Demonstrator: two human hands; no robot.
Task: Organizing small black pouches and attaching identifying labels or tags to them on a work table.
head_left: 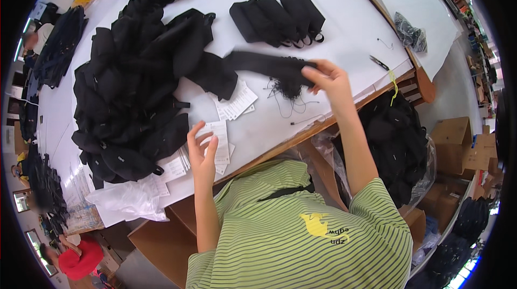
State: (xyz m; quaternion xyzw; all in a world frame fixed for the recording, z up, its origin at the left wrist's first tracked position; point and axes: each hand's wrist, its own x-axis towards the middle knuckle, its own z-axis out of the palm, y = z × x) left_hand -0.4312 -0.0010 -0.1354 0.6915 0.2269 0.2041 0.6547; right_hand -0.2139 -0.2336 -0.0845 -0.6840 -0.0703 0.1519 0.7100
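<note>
My right hand point(327, 78) pinches the end of a long black fabric piece point(264, 64), blurred by motion, between thumb and fingers. The piece stretches leftward over the table to other black cloth at the pile's edge. My left hand point(203, 151) is raised near the table's front edge, fingers apart and holding nothing, beside white printed paper slips point(237, 100). A big heap of black fabric items point(129, 95) covers the table's left side. Beneath the held piece lies a tangle of black threads point(288, 89).
A row of folded black pieces with loops point(277, 18) lies at the back. Small thread snips point(379, 63) rest near the right edge. A clear plastic bag point(132, 200) sits at the front left. Right of me stands a bag of black items point(390, 143), with cardboard boxes point(449, 141) beyond.
</note>
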